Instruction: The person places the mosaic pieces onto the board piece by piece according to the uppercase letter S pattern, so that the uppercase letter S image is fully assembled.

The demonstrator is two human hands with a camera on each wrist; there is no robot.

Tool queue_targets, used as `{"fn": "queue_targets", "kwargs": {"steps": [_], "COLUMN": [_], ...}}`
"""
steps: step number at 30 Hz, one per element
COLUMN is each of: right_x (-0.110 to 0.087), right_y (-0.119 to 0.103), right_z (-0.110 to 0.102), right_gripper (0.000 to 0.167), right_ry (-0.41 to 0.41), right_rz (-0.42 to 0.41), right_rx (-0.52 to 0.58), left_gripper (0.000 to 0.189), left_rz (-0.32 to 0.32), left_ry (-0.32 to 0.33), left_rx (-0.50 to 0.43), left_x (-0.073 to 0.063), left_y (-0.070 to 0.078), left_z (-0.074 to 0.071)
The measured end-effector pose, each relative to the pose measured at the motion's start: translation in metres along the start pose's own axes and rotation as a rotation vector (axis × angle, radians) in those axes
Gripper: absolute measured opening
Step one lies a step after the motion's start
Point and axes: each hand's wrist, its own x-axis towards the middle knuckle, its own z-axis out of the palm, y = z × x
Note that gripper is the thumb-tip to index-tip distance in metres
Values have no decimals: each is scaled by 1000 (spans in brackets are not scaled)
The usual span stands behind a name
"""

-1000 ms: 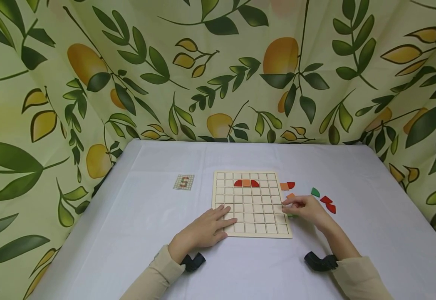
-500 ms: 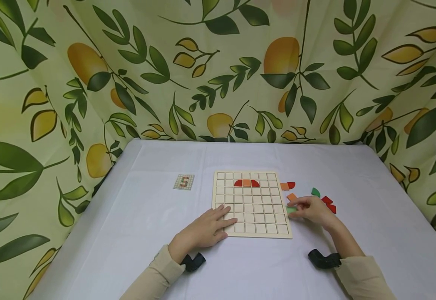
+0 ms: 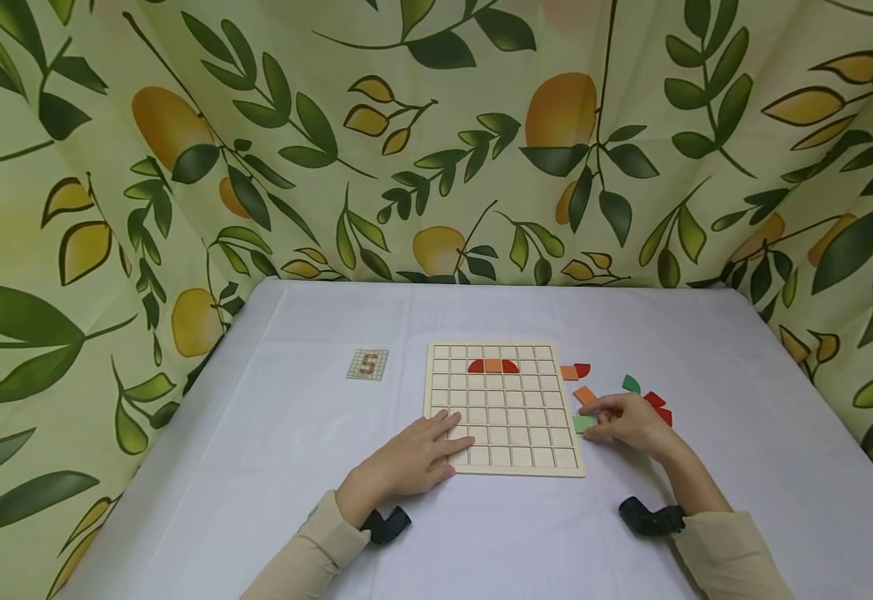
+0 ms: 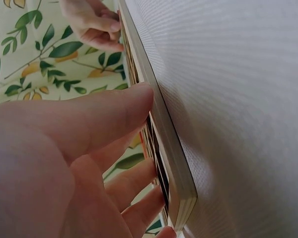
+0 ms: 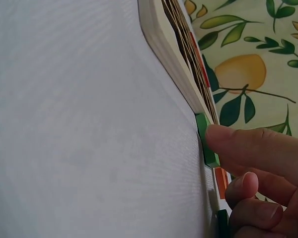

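Observation:
A pale wooden grid board (image 3: 511, 417) lies flat on the table. Near its top, a row holds an orange square tile (image 3: 493, 366) between two red quarter-round tiles (image 3: 476, 367). My left hand (image 3: 406, 454) rests on the board's lower left corner, fingers spread over the grid, thumb along the near edge in the left wrist view. Beside the board's right edge, my right hand (image 3: 627, 421) has thumb and index finger at a green square tile (image 3: 582, 424). In the right wrist view the thumb touches the green tile (image 5: 205, 141); the index fingertip is hidden there.
More loose tiles lie right of the board: orange squares (image 3: 584, 395), a red quarter-round (image 3: 582, 369), a green quarter-round (image 3: 631, 383) and red pieces (image 3: 655, 399) partly behind the right hand. A small card (image 3: 368, 364) showing an S pattern lies left of the board.
My right hand has moved slightly right, away from the board's edge, uncovering more of the green square tile and an orange tile. The left hand has stayed in place.

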Motion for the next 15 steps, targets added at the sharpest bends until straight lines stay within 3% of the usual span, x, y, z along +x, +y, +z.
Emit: {"fn": "queue_targets", "kwargs": {"steps": [15], "right_x": [-1], "right_y": [-2], "right_z": [1], "right_gripper": [33], "right_ry": [31], "right_rz": [0], "right_rx": [-33], "left_gripper": [46], "left_rz": [-5], "left_ry": [4], "left_rx": [-12], "left_x": [0], "left_y": [-2], "left_z": [2]}}
